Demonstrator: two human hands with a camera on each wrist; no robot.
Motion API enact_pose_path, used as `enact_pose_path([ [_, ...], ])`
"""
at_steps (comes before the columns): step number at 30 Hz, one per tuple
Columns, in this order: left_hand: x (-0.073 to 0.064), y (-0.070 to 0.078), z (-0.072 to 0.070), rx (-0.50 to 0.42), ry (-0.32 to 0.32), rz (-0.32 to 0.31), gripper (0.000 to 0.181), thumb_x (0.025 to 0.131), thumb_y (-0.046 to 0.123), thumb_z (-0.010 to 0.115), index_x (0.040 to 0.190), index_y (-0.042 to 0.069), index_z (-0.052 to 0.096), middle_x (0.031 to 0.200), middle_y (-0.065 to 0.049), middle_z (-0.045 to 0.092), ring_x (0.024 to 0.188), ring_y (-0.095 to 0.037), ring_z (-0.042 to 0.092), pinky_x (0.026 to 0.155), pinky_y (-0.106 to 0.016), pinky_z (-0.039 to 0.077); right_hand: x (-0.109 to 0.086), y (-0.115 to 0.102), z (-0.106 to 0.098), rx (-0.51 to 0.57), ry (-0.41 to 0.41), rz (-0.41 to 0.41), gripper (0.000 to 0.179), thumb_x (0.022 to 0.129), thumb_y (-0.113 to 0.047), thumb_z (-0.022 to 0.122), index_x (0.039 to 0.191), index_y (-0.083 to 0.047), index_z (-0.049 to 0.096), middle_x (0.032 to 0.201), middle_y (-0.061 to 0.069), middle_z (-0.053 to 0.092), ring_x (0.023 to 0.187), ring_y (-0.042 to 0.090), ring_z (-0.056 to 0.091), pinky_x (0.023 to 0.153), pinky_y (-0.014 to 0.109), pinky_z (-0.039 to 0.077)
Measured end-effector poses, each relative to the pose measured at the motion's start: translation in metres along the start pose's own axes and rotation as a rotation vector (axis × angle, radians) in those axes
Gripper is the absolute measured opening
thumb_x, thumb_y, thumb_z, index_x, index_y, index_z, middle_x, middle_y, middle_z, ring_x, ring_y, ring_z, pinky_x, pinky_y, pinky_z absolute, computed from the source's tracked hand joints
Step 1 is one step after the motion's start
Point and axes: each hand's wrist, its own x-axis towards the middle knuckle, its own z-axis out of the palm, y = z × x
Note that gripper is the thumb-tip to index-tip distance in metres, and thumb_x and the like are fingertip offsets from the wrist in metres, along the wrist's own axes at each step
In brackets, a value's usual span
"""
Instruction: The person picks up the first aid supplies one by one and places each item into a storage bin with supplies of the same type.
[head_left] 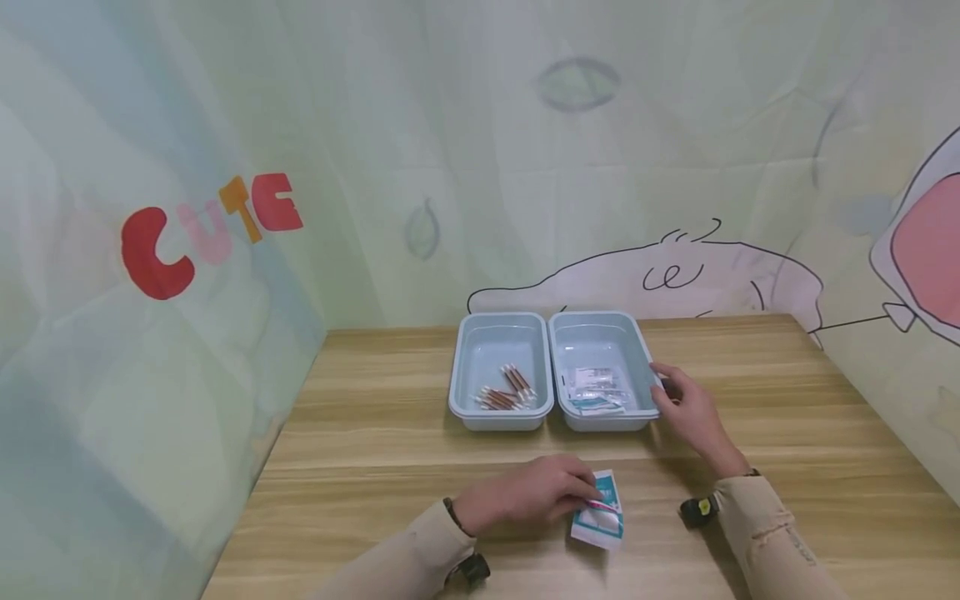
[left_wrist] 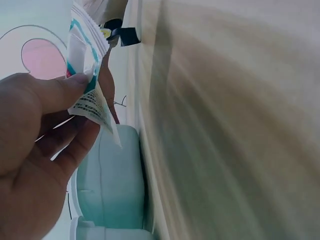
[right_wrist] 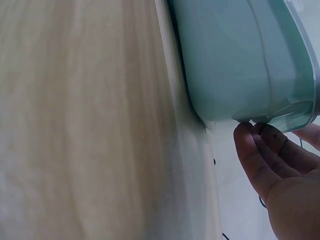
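Note:
My left hand (head_left: 536, 492) pinches a white and teal sachet (head_left: 606, 533) between thumb and fingers, over the table in front of the trays. In the left wrist view the sachet (left_wrist: 82, 55) shows a crimped edge and small print. My right hand (head_left: 690, 417) grips the right rim of the right light-blue tray (head_left: 600, 422). From the right wrist view, its fingertips (right_wrist: 244, 132) lie under the lip of this tray (right_wrist: 225, 60). Inside lie clear packets (head_left: 596, 379) and a teal and white sachet (head_left: 597, 406).
Beside it on the left stands a matching light-blue tray (head_left: 502, 422) holding several brown-shafted cotton swabs (head_left: 517, 379). Both trays stand near the back of the wood-grain table (head_left: 375, 433). A printed cloth backdrop (head_left: 420, 125) closes off the back and sides.

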Motion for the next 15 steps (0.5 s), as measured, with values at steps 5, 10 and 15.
enact_pose_path([
  [5,0.002,-0.004,-0.005,0.007,0.097,-0.021,0.024,0.095,0.019,0.064,0.118,0.015,0.071,0.113,0.003,0.065,0.107,-0.006,0.058,0.098,-0.008,0.041,0.001,-0.001,0.000,0.000,-0.001,0.006,0.044,0.101,-0.026,0.049,0.140,-0.006,0.048,0.130,0.027,0.057,0.112,0.042,0.060,0.091,0.056,0.052],
  [10,0.007,-0.011,-0.011,0.002,0.237,-0.027,0.023,0.094,0.015,0.065,0.116,0.011,0.071,0.110,0.000,0.066,0.103,-0.008,0.060,0.094,-0.009,0.044,0.000,-0.001,0.000,0.003,0.006,-0.001,0.043,0.101,-0.025,0.050,0.140,-0.006,0.049,0.128,0.028,0.058,0.110,0.041,0.061,0.090,0.055,0.053],
  [15,0.011,-0.017,-0.018,0.034,0.344,-0.024,0.022,0.091,0.012,0.068,0.113,0.009,0.072,0.108,-0.003,0.068,0.099,-0.011,0.064,0.092,-0.013,0.048,0.000,-0.002,0.000,0.003,0.002,-0.006,0.043,0.101,-0.024,0.049,0.140,-0.005,0.049,0.128,0.028,0.058,0.109,0.041,0.061,0.089,0.055,0.054],
])
